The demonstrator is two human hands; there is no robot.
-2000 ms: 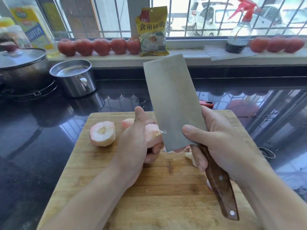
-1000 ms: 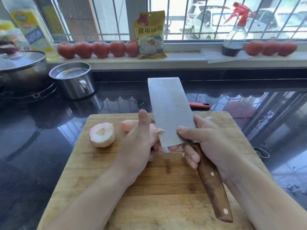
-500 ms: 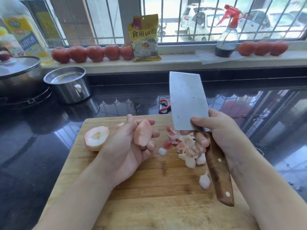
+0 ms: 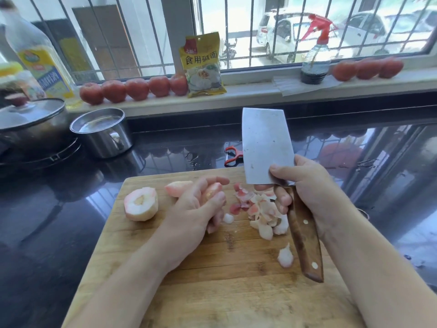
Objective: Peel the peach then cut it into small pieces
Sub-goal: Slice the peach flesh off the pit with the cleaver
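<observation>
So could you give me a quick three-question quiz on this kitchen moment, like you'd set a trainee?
1. True or false: the cleaver blade is resting flat on the cutting board.
2. What does the left hand hold? A) a peach piece B) the peeler C) a tomato
3. Fill in: the pile of cut pieces lies between the left hand and the ____ hand.

Key: 1 false, the blade is raised and points up. 2 A, a peach piece. 3 right.
</observation>
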